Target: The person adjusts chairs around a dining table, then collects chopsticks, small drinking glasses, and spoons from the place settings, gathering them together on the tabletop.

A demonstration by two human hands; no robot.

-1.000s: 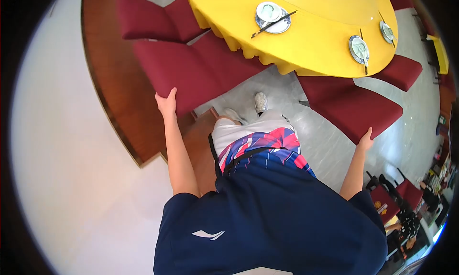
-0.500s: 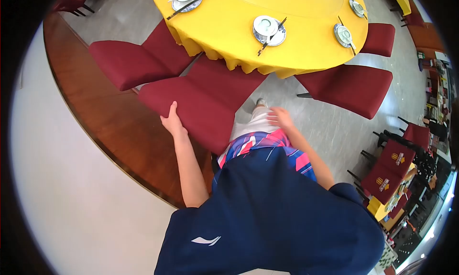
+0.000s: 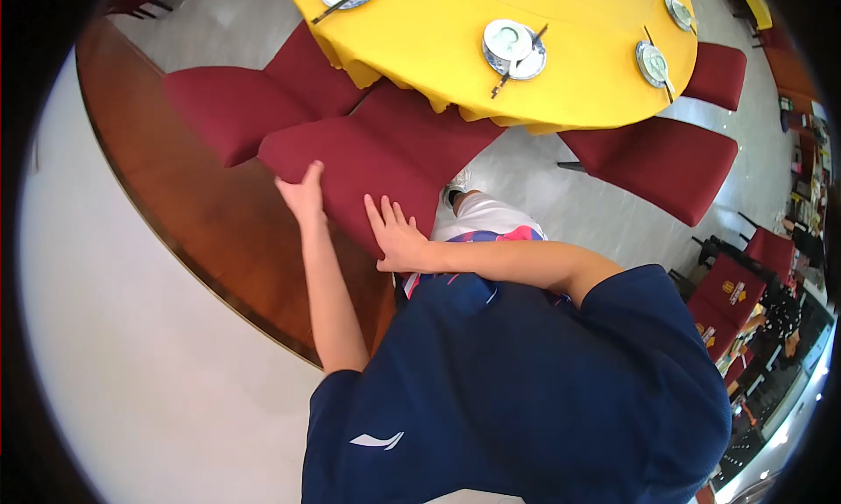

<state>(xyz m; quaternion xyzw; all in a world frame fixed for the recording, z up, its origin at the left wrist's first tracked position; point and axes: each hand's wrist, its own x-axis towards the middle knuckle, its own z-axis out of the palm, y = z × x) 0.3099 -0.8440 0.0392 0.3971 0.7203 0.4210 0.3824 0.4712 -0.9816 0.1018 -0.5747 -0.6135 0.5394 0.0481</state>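
A dark red upholstered chair (image 3: 355, 166) stands in front of me, its seat running under the yellow tablecloth. At the left end of its backrest's near edge, my left hand (image 3: 304, 195) grips it, thumb on the upholstery and the other fingers partly hidden beyond the edge. My right hand (image 3: 401, 244) rests farther right on the same backrest, its fingers stretched out and spread on the fabric.
A round table with a yellow cloth (image 3: 420, 44) holds place settings such as a bowl on a plate (image 3: 508, 41) with chopsticks. Other red chairs stand left (image 3: 236, 105) and right (image 3: 670, 162). A brown wooden wall panel (image 3: 219, 219) curves along the left.
My right hand has swung left from beside my leg onto the chair's backrest. The left hand stays at the backrest, shifted slightly left. The table appears a little farther right and up.
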